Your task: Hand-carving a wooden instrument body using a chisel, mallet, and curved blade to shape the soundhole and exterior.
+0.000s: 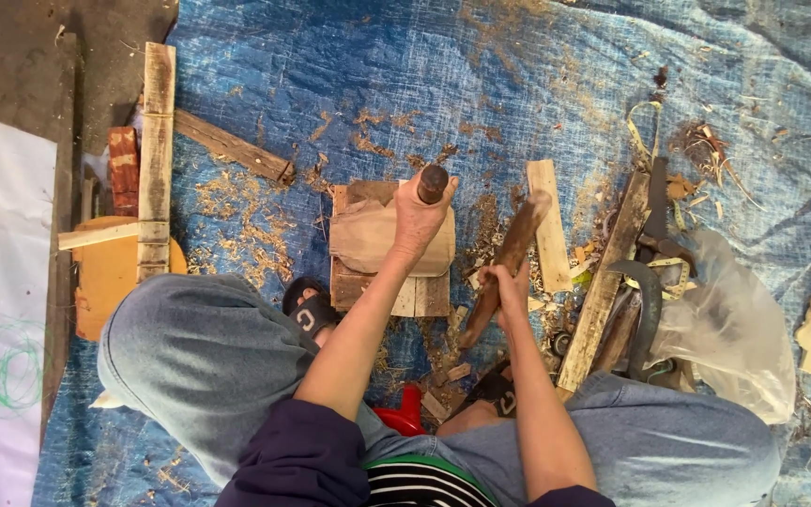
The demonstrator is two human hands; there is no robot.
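Denim knees flank the square pale wooden block (pixel 394 246); left hand (pixel 420 221) grips a dark round-handled chisel (pixel 432 183) upright on it, right hand (pixel 507 282) clenches a brown wooden mallet (pixel 509 258) just beside.

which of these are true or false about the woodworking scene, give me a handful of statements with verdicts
1. The left hand grips a tool with a dark rounded handle stood on the wooden block. True.
2. The right hand is empty. False: it holds a long brown wooden mallet, tilted up to the right.
3. The ground cover is a blue tarp strewn with wood shavings. True.
4. The person is barefoot. False: dark sandals are on the feet.
5. A clear plastic bag lies to the right, beside a wooden plank. True.
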